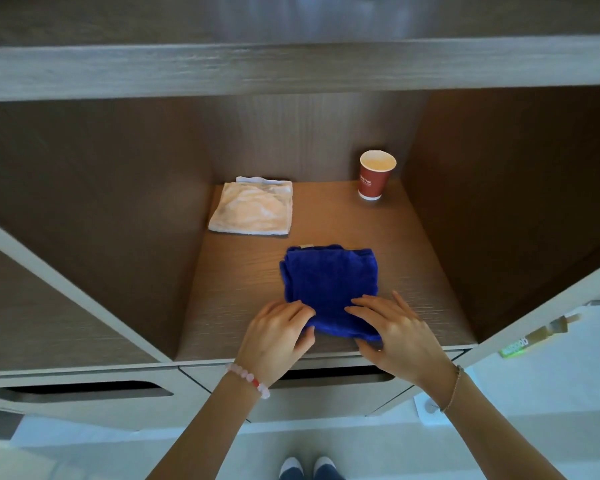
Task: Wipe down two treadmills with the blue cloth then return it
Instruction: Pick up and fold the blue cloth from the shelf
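A folded blue cloth (329, 285) lies on the wooden shelf (426, 271) of an open cabinet niche, near its front edge. My left hand (278, 336) pinches the cloth's near left corner, fingers curled over its edge. My right hand (395, 332) holds the near right corner, thumb under the hem and fingers spread on top. No treadmill is in view.
A folded white towel (253, 209) lies at the back left of the shelf. A red paper cup (374, 174) stands at the back right. Niche walls close in on both sides, a shelf board (291, 67) above. Drawers sit below the shelf.
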A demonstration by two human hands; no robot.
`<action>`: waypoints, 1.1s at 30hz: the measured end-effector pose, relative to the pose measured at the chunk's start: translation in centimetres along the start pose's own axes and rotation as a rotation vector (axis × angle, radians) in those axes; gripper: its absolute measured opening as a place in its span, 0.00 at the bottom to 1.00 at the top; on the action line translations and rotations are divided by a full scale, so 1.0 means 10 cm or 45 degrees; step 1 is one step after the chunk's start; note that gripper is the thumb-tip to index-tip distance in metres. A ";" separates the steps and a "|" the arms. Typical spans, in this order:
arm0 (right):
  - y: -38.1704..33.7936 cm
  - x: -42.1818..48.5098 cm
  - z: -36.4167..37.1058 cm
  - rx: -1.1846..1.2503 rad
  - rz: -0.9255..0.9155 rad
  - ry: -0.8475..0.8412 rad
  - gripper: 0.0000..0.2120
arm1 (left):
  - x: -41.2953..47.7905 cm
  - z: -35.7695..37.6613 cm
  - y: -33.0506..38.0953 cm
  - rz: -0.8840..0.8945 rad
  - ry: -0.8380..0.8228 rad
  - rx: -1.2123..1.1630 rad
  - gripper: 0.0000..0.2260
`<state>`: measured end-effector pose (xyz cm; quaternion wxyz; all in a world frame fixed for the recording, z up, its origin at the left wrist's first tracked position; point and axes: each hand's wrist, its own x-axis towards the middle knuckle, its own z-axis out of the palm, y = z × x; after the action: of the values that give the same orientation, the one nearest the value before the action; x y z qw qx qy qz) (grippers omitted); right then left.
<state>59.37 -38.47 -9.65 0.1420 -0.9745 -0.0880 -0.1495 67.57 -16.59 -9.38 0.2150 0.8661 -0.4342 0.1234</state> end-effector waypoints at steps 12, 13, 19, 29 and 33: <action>-0.12 0.22 -0.23 0.385 0.152 0.195 0.14 | 0.13 -0.27 -0.16 -0.088 0.089 -0.334 0.10; -0.10 0.28 -0.26 0.410 0.184 0.204 0.15 | 0.20 -0.29 -0.20 -0.105 0.123 -0.365 0.11; 0.07 0.81 -0.30 0.495 0.435 0.127 0.14 | 0.63 -0.30 -0.45 -0.335 0.158 -0.435 0.10; 0.34 1.11 -0.01 0.449 0.571 -0.027 0.10 | 0.94 -0.06 -0.73 -0.598 -0.170 -0.394 0.08; 0.26 0.90 -0.13 0.217 0.209 0.217 0.15 | 0.87 -0.21 -0.64 -0.373 0.007 -0.031 0.10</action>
<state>68.04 -40.11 -6.26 0.2430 -0.9467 -0.0082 -0.2114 77.76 -18.27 -5.77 0.2423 0.9172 -0.3040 0.0876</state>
